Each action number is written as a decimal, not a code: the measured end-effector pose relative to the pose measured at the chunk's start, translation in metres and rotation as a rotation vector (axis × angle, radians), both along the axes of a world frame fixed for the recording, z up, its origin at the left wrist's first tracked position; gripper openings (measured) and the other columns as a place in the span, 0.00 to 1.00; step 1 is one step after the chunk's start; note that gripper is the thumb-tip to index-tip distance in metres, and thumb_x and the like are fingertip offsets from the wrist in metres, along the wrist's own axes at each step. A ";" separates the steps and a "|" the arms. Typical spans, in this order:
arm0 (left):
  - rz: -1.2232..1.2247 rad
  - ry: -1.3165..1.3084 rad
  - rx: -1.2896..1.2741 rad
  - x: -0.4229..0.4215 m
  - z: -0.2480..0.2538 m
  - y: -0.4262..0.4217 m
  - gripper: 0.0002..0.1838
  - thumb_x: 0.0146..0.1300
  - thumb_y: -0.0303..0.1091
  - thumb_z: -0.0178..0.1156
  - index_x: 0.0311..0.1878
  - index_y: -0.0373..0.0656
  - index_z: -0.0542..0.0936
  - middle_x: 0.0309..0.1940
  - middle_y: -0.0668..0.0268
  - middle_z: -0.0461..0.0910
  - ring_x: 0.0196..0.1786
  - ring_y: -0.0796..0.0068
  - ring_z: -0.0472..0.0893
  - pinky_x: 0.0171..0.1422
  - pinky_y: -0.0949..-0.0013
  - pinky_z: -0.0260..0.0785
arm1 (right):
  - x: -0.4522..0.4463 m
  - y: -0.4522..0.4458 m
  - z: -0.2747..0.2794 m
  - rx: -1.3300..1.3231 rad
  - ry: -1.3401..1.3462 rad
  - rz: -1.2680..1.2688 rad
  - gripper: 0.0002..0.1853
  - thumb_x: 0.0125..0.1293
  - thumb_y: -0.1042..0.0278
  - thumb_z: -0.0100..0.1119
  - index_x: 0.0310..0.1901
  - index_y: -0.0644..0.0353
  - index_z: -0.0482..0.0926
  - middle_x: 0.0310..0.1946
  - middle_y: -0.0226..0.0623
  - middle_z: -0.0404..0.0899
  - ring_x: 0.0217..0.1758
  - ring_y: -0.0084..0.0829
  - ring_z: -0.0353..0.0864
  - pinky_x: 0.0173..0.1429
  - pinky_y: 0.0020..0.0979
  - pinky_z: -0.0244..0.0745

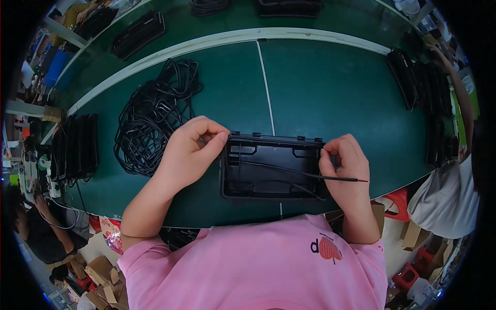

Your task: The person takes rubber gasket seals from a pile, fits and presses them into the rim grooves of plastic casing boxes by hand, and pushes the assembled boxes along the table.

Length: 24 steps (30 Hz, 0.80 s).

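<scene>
On my feed I had the left hand [194, 147] with thumb and forefinger pinched at the upper left corner of an open black box [279, 152], which lay just in front of the wearer's pink shirt [258, 263]. A black cable [343, 179] ran from inside the box over its right wall and across the right hand [351, 163], its reddish tip lying by the wrist. That hand's fingers were curled, their tips closed on the upper right corner. I took the step in hand to be steadying the box by its hinged edge; the next move, I judged, called for an even grip on both corners and care not to snag the cable. A second strand [310, 192] curved low inside the box; I could not tell whether it belonged to the same cable.

Around that, from the left, I saw a person in dark clothing [46, 227] and cardboard boxes [106, 274] on the floor, then a row of black cases [75, 147] and a tangled cable bundle [144, 121] on the green bench [336, 88]. A white seam [264, 77] ran down the middle, up to a pale rail [289, 34]. Farther right were a red stool [397, 204], another stack of cases [434, 88], and another person's arm [457, 88] reaching in there.
</scene>
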<state>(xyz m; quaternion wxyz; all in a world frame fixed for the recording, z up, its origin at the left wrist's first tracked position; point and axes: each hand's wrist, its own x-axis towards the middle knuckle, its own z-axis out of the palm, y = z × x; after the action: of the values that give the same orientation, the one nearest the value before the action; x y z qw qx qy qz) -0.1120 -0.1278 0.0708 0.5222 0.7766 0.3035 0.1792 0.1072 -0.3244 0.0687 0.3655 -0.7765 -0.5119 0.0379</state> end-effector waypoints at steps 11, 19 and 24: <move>0.026 -0.027 -0.110 0.001 -0.006 -0.001 0.04 0.63 0.23 0.62 0.41 0.35 0.81 0.34 0.70 0.74 0.36 0.84 0.73 0.37 0.79 0.67 | 0.002 -0.001 0.000 0.001 0.077 0.006 0.08 0.57 0.82 0.62 0.36 0.63 0.74 0.32 0.36 0.73 0.26 0.28 0.71 0.30 0.28 0.68; 0.056 0.045 -0.146 0.003 0.003 -0.004 0.04 0.63 0.22 0.62 0.41 0.35 0.80 0.33 0.72 0.73 0.36 0.86 0.72 0.36 0.82 0.66 | 0.004 -0.007 -0.003 -0.005 0.132 -0.024 0.07 0.59 0.80 0.63 0.37 0.64 0.76 0.32 0.36 0.73 0.25 0.26 0.71 0.30 0.26 0.67; 0.057 0.045 -0.165 0.002 -0.001 -0.004 0.04 0.64 0.23 0.62 0.42 0.36 0.80 0.32 0.73 0.74 0.36 0.87 0.71 0.37 0.83 0.65 | 0.005 -0.005 -0.008 -0.032 0.245 -0.045 0.06 0.60 0.75 0.64 0.36 0.62 0.76 0.32 0.39 0.75 0.29 0.36 0.78 0.34 0.32 0.74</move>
<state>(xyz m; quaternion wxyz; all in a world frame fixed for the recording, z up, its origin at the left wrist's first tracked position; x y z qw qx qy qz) -0.1099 -0.1314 0.0700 0.5722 0.7256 0.3510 0.1511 0.1122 -0.3297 0.0611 0.4136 -0.7832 -0.4450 0.1325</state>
